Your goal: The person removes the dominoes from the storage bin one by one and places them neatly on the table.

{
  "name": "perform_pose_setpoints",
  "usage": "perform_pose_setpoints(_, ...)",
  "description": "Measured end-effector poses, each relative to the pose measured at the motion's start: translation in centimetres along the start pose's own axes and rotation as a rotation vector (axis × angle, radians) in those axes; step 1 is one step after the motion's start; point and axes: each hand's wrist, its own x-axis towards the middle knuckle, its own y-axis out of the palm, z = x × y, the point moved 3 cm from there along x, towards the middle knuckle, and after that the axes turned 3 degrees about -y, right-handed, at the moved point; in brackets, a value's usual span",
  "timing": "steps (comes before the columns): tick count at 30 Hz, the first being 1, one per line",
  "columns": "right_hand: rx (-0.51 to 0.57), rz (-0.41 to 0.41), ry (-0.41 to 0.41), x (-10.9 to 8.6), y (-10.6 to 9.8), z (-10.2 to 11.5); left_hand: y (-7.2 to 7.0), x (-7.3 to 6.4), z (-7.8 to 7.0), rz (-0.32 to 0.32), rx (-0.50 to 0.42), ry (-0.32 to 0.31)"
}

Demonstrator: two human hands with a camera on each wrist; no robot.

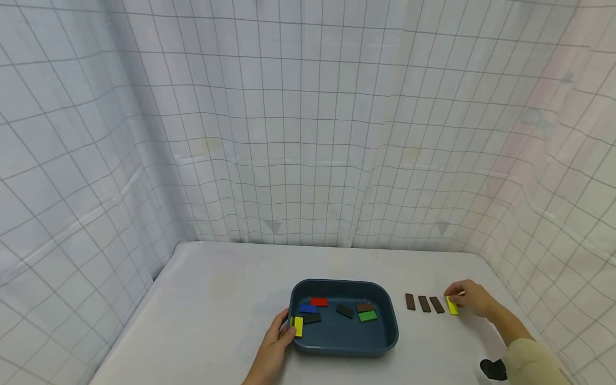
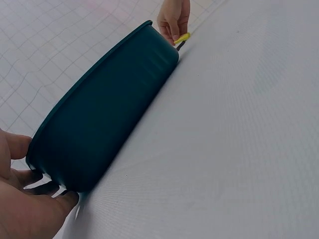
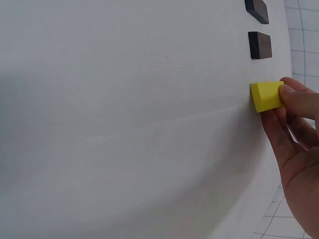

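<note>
My left hand [image 1: 273, 345] grips the left side of a dark blue-green plastic tray [image 1: 346, 350], thumb at the rim and fingers along the outer wall. Inside lie several small rectangular blocks, among them a yellow block [image 1: 299, 326] by the thumb, a red block [image 1: 318, 302], a blue block [image 1: 308, 308] and a green block [image 1: 368, 316]. To the right of the tray, my right hand [image 1: 474, 298] pinches another yellow block [image 3: 268, 96] by its far end, its near edge at the tabletop. It is the rightmost in a row with three dark brown blocks [image 1: 424, 304].
A white cloth covers the table [image 1: 216, 299]. White curtains with a dark grid [image 1: 308, 133] hang behind and on both sides. Near the right forearm is a black object [image 1: 493, 369] beside the pale sleeve [image 1: 534, 363].
</note>
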Motion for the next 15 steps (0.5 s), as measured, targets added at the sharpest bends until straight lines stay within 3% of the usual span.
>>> perform_pose_setpoints(6, -0.140, -0.109, -0.042, -0.1, 1.1, -0.3, 0.0, -0.1, 0.0, -0.007, 0.007, 0.006)
perform_pose_setpoints(15, -0.136, -0.222, -0.059, -0.9, 2.9, 0.0, 0.0, -0.2, 0.0, -0.003, 0.000, 0.014)
